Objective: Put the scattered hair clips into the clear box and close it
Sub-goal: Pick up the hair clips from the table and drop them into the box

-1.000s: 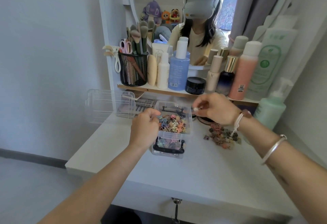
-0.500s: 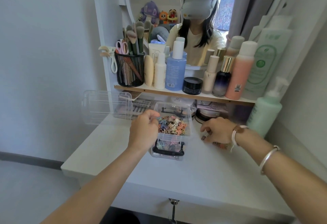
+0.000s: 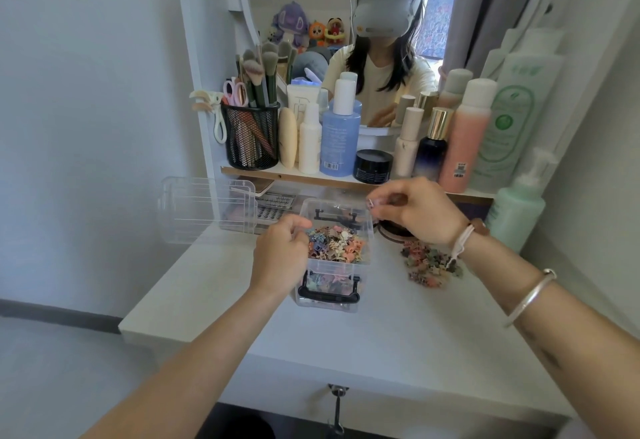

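The clear box (image 3: 334, 267) stands open in the middle of the white vanity top, with black latch handles at its front and back. Many small pastel hair clips (image 3: 337, 243) fill it. My left hand (image 3: 282, 255) grips the box's left wall. My right hand (image 3: 417, 211) hovers over the box's back right corner and pinches a small hair clip (image 3: 371, 203) in its fingertips. A loose pile of hair clips (image 3: 429, 263) lies on the table to the right of the box, partly behind my right wrist.
A clear lid (image 3: 207, 210) sits at the table's back left corner. A shelf (image 3: 263, 172) above the table carries a black mesh brush cup (image 3: 250, 137), bottles and a dark jar (image 3: 372, 165). A green pump bottle (image 3: 516, 206) stands at the right. False-lash trays (image 3: 275, 206) lie under the shelf.
My right hand went down to the loose pile on the right, then came back up over the box with a clip pinched in its fingers. My left hand stayed on the box.
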{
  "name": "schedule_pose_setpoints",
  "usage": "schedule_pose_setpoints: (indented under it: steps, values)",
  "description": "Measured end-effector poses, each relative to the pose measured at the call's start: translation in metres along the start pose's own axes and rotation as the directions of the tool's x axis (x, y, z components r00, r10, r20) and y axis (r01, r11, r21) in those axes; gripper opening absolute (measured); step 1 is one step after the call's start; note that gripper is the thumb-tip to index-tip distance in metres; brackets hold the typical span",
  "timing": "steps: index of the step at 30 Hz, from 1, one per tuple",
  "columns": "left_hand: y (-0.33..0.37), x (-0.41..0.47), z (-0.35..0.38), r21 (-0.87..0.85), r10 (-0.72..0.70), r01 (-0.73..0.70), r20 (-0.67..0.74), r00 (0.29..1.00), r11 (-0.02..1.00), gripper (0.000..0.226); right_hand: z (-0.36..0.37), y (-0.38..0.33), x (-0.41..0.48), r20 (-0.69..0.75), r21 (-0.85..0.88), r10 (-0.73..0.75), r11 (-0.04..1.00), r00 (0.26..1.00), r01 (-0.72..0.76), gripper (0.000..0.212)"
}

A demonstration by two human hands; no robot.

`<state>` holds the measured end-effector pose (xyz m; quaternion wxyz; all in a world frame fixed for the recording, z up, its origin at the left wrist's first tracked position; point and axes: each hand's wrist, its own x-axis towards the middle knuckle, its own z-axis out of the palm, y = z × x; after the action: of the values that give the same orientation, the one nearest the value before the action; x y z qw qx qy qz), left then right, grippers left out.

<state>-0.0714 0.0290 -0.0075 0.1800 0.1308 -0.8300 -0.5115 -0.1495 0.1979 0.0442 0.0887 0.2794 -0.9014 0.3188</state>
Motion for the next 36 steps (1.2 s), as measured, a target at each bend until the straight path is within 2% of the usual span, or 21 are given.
schedule_pose_setpoints:
  steps: [2,5,9,10,12,14,15,16,21,23,25,27,29,30,32,34,35,36]
  values:
    - [0.001,-0.002,0.002,0.004,0.004,-0.004,0.01,1.0,1.0,0.025,0.006,-0.014,0.004,0.049,0.02,-0.04,0.999,0.998,0.039,0.028]
    - [0.003,-0.005,0.004,0.001,0.009,-0.009,0.031,0.999,1.0,0.027,0.016,-0.018,0.004,0.133,-0.091,-0.033,0.995,0.991,0.045,0.041]
    - [0.002,-0.004,0.004,0.007,0.01,-0.011,0.035,0.999,1.0,0.027,0.002,-0.008,-0.001,-0.001,-0.087,0.042,0.995,0.999,-0.042,0.023]
    - [0.001,-0.004,0.004,0.008,0.011,-0.011,0.03,0.999,1.0,0.027,-0.003,-0.002,-0.003,0.004,-0.104,0.079,0.992,0.997,-0.078,0.018]
    - [0.002,-0.004,0.005,0.007,0.012,-0.012,0.021,1.0,1.0,0.027,-0.009,0.013,-0.01,0.15,-0.257,0.154,0.96,0.977,-0.112,0.018]
    - [0.003,-0.004,0.006,0.01,0.013,-0.013,0.012,1.0,1.0,0.027,-0.004,0.027,-0.019,0.35,-0.444,0.268,0.891,0.897,-0.092,0.024]
    - [0.003,-0.004,0.006,0.014,0.013,-0.013,0.008,1.0,1.0,0.027,0.0,0.033,-0.023,0.399,-0.506,0.315,0.859,0.861,-0.08,0.028]
    - [0.003,-0.004,0.006,0.016,0.013,-0.013,0.004,1.0,1.0,0.027,0.004,0.037,-0.027,0.411,-0.541,0.34,0.838,0.846,-0.074,0.029]
    - [0.003,-0.004,0.006,0.016,0.013,-0.013,0.003,1.0,1.0,0.027,0.016,0.045,-0.033,0.357,-0.569,0.247,0.822,0.901,0.0,0.018]
    - [0.003,-0.004,0.006,0.016,0.013,-0.013,0.009,1.0,1.0,0.027,0.013,0.043,-0.032,0.347,-0.53,0.213,0.848,0.913,0.004,0.019]
    - [0.003,-0.004,0.006,0.009,0.014,-0.014,0.011,1.0,1.0,0.026,0.005,0.035,-0.026,0.251,-0.411,0.148,0.911,0.957,-0.033,0.017]
    - [0.003,-0.004,0.005,0.015,0.017,-0.017,0.016,1.0,1.0,0.026,-0.005,0.019,-0.018,0.095,-0.156,0.066,0.986,0.993,-0.051,0.012]
    - [0.003,-0.004,0.005,0.028,0.021,-0.022,0.021,1.0,0.999,0.026,-0.009,-0.002,-0.013,0.052,0.149,0.029,0.988,0.998,-0.036,0.013]
    - [0.003,-0.004,0.005,0.033,0.022,-0.023,0.023,0.999,0.999,0.027,-0.009,-0.01,-0.012,0.062,0.227,0.017,0.973,0.998,-0.031,0.017]
    - [0.004,-0.004,0.004,0.028,0.023,-0.024,0.029,0.999,0.999,0.026,-0.007,-0.016,-0.01,0.111,0.232,0.02,0.972,0.994,-0.046,0.029]
    - [0.003,-0.004,0.004,0.016,0.025,-0.026,0.034,0.999,1.0,0.026,-0.009,-0.009,-0.013,0.137,0.231,0.099,0.964,0.986,-0.129,0.034]
    - [0.003,-0.004,0.004,0.013,0.025,-0.026,0.035,0.999,1.0,0.026,-0.011,0.0,-0.015,0.133,0.176,0.142,0.97,0.981,-0.165,0.03]
    - [0.003,-0.005,0.004,0.017,0.026,-0.027,0.037,0.999,0.999,0.026,-0.014,0.01,-0.019,0.133,0.029,0.173,0.984,0.976,-0.178,0.025]
